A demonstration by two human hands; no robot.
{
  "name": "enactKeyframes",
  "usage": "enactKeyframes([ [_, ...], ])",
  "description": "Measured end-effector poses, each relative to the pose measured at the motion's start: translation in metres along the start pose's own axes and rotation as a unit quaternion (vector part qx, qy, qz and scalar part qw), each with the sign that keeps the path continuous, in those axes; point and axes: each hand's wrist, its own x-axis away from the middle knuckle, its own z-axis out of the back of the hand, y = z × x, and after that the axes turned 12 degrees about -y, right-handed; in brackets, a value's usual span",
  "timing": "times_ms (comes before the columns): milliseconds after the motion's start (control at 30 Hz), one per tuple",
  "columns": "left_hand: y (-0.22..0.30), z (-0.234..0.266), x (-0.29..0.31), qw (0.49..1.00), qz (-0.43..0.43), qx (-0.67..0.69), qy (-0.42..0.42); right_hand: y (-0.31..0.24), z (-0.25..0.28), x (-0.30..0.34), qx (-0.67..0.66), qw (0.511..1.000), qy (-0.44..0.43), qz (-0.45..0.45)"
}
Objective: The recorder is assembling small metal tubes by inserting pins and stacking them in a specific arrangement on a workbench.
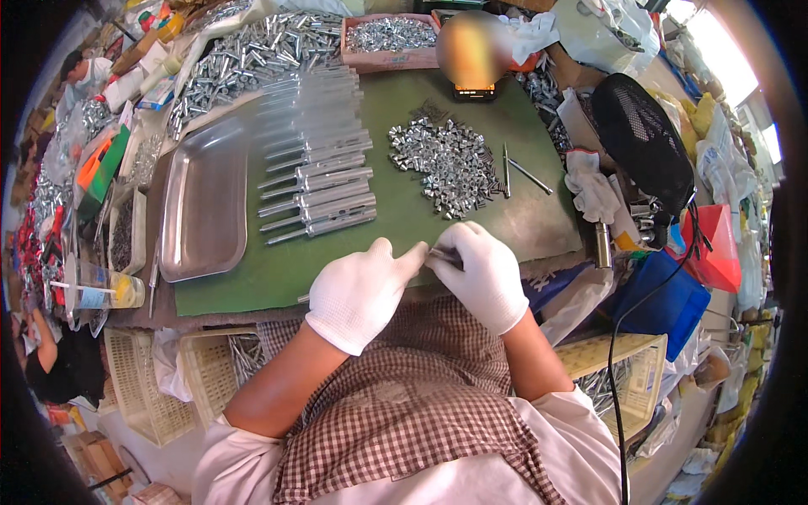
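Observation:
Both my hands wear white knit gloves and meet over the near edge of the green mat (244, 295). My left hand (360, 290) is closed around a thin metal rod (304, 298), whose tip pokes out at its left side; its index finger reaches toward my right hand. My right hand (484, 276) pinches a dark grey metal piece (446, 255) between thumb and fingers. Whether this piece and the rod are one part is hidden by the gloves. Beyond my hands lie a row of metal tubes with thin rods (337, 210) and a heap of small silver sleeves (446, 164).
A steel tray (174, 244) stands left of the row. Two slim tools (528, 174) lie right of the heap. At the back are a pink box (364, 59) of small parts and a lit phone (473, 91). A black cable (613, 362) hangs on the right.

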Motion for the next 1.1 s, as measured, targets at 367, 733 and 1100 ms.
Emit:
enactKeyframes([
  [367, 0.003, 0.008, -0.006, 0.999, 0.006, 0.008, -0.041, 0.004, -0.027, -0.035, -0.769, 0.626, 0.092, 0.094],
  [733, 0.004, 0.012, -0.005, 0.999, -0.01, 0.011, -0.049, -0.002, -0.037, -0.031, -0.693, 0.699, 0.102, 0.142],
  [1100, 0.014, 0.008, -0.013, 0.996, -0.034, -0.032, -0.07, 0.002, -0.038, -0.031, -0.753, 0.634, 0.126, 0.126],
])
